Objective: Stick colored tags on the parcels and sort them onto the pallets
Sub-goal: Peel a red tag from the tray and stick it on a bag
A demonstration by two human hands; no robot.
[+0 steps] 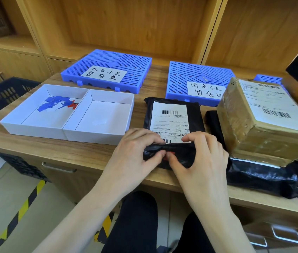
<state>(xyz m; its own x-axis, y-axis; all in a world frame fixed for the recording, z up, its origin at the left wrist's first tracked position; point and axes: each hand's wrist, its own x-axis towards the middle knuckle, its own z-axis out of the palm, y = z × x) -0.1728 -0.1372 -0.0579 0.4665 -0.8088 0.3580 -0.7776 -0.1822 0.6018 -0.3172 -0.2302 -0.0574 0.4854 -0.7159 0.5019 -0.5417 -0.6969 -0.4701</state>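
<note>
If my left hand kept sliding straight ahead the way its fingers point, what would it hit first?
The left hand points up and right across the black parcel it already touches, so it would first slide onto that parcel's white shipping label. Further along probably lies the right blue pallet, though depth is unclear.

At the frame's centre, a black parcel (173,125) is wrapped in glossy, wrinkled plastic film, and a matt white paper label (170,121) is stuck on it. At the right, a cardboard box (265,121) is covered in shiny, creased brown tape. Two blue pallets (108,70) at upper centre are moulded in smooth, slotted plastic, with matt paper signs laid on them. At the left, white trays (68,110) are made of smooth matt card. The table (53,150) is finished in a wood-grain veneer.
</note>
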